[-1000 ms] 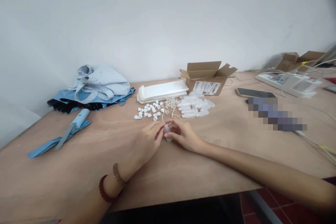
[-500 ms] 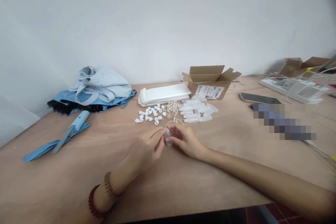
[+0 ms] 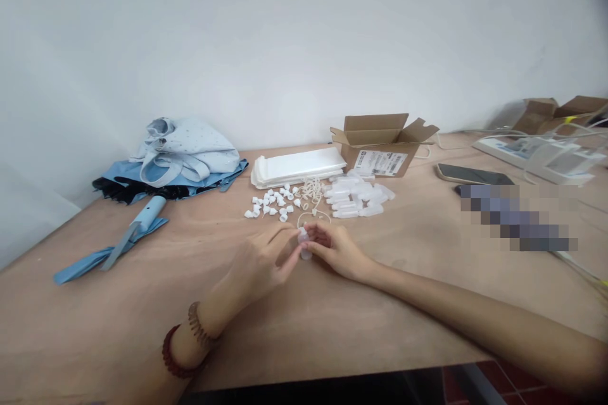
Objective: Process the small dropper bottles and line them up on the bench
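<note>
A small translucent plastic bottle (image 3: 306,253) stands pinched between my two hands over the near middle of the table. My right hand (image 3: 338,252) has thumb and fingers closed round its side. At its upper part, the fingertips of my left hand (image 3: 266,258) press in from the left; they partly cover the bottle's top. Just beyond my fingers lies a loop of thin cream cord (image 3: 322,212), leading back to a tangle of cord loops (image 3: 312,188). Loose white caps (image 3: 270,200) are scattered left of the tangle, and a pile of similar bottles (image 3: 354,195) lies right of it.
Behind the caps lies a stack of white packets (image 3: 299,164), beside an open cardboard box (image 3: 377,155). A pale bag (image 3: 190,149) rests on a blue umbrella (image 3: 128,178) at the left. A phone (image 3: 474,174) and power strip (image 3: 503,150) lie right on the table (image 3: 332,335).
My left fingers have shifted slightly on the bottle, and more of its lower body shows. Both hands stay in about the same place; the view has turned a little.
</note>
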Demonstrator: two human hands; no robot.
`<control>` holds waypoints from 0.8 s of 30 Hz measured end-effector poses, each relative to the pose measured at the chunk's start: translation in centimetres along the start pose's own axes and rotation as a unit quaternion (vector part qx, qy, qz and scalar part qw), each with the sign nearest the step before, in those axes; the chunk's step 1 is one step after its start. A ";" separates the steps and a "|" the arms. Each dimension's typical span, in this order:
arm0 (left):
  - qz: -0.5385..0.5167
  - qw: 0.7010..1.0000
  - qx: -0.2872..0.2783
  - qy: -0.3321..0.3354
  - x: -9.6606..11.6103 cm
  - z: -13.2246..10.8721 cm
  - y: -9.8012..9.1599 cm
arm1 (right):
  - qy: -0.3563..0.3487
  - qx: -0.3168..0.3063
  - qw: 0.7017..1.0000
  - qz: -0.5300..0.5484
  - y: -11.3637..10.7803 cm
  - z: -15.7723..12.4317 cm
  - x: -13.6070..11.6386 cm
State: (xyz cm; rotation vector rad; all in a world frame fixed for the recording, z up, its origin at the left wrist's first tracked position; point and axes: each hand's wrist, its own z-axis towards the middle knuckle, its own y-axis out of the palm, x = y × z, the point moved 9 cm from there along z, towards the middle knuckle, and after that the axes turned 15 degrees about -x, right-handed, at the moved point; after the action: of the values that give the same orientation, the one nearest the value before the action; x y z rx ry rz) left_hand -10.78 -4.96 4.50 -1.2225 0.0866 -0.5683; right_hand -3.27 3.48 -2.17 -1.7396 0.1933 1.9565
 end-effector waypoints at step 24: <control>-0.057 0.961 -0.258 -0.076 -4.8 -1.2 0.5 | -0.039 -0.015 0.945 -0.323 -1.9 -1.9 -3.1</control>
State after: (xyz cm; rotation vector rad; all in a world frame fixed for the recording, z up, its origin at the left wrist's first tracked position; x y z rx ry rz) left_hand -15.15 -3.69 2.49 -1.7862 0.0335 -0.5677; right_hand -0.61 3.43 0.93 -1.4820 -0.3935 1.5329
